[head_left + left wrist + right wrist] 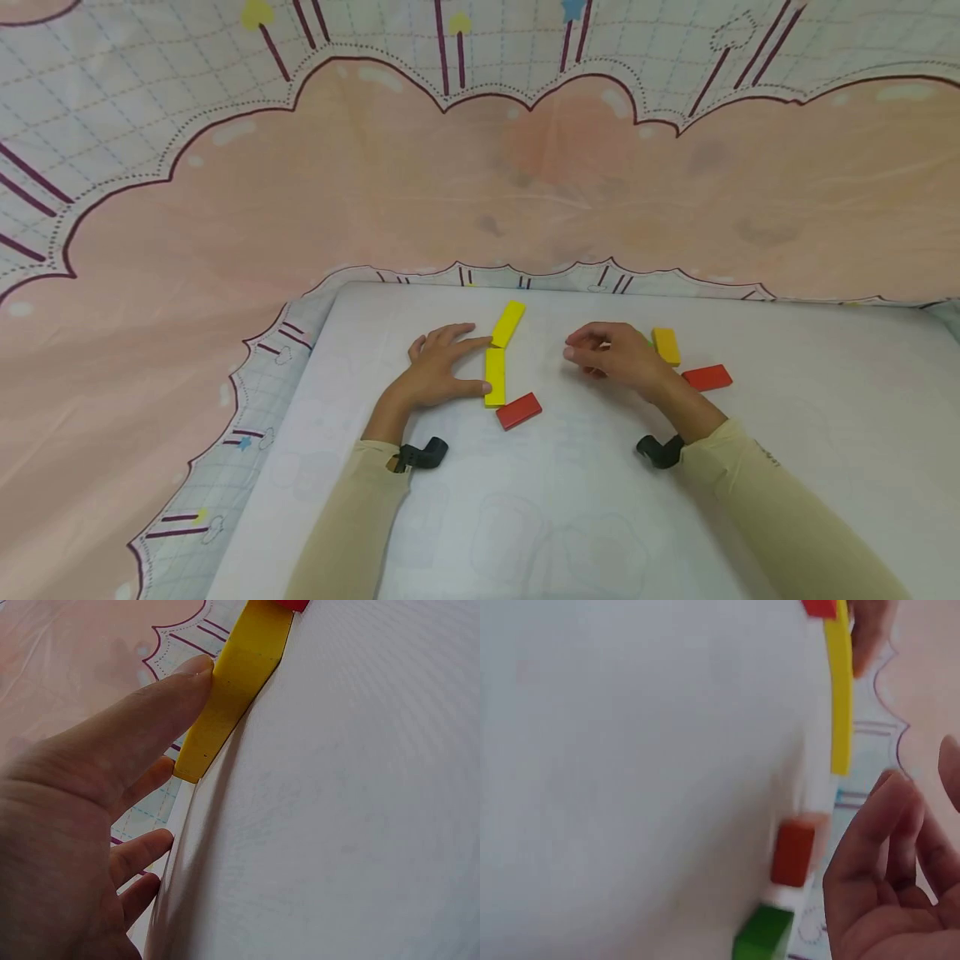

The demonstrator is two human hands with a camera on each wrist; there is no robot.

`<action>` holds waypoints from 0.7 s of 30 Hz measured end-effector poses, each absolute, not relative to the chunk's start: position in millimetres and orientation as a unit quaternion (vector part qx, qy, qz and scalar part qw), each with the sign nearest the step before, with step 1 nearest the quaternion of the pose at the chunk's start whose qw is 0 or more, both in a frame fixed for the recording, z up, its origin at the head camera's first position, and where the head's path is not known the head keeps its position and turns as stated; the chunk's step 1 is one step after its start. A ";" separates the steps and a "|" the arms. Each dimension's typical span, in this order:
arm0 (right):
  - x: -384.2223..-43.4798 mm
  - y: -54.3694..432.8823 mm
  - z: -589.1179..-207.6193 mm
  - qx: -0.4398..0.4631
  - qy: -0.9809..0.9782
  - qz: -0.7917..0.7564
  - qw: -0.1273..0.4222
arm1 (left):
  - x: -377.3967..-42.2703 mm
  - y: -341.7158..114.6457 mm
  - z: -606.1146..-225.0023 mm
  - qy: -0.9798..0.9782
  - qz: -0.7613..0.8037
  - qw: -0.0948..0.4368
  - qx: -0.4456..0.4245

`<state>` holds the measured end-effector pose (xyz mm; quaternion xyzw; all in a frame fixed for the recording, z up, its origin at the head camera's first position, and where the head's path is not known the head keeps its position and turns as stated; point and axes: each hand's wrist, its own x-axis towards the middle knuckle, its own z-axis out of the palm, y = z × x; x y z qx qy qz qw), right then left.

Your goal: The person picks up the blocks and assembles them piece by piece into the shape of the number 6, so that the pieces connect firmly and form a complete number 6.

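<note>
My left hand (438, 367) reaches with straight fingers over a yellow block (495, 379); its thumb touches the block's left side near the bottom. The index fingertip is right where a second yellow block (509, 323) meets the first, set at a slant. In the left wrist view the thumb lies along the yellow face (236, 682). A red block (519, 411) lies by the lower end of that row. My right hand (611, 354) hovers to the right with loosely bent fingers, thumb near the index finger, nothing visible between them.
Beyond my right hand lie an orange-yellow block (666, 347) and a red block (707, 377). A green block (763, 934) and an orange-red block (793, 853) show in the right wrist view. Patterned cloth (450, 192) hangs behind the white tabletop (570, 517).
</note>
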<state>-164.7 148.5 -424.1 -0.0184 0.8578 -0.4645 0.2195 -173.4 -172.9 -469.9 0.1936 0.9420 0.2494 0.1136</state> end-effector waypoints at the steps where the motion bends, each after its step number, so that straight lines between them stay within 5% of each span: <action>1: -166.2 150.3 -422.6 -0.024 0.869 -0.453 0.200 | -173.5 -173.3 -470.1 0.942 0.249 0.114 0.193; 8: -176.8 161.9 -418.2 -0.066 0.917 -0.377 0.111 | -173.4 -174.7 -470.0 0.940 0.256 0.118 0.193; 21: -194.4 166.4 -427.8 -0.106 0.946 -0.280 0.122 | -172.6 -173.6 -467.2 0.940 0.252 0.123 0.191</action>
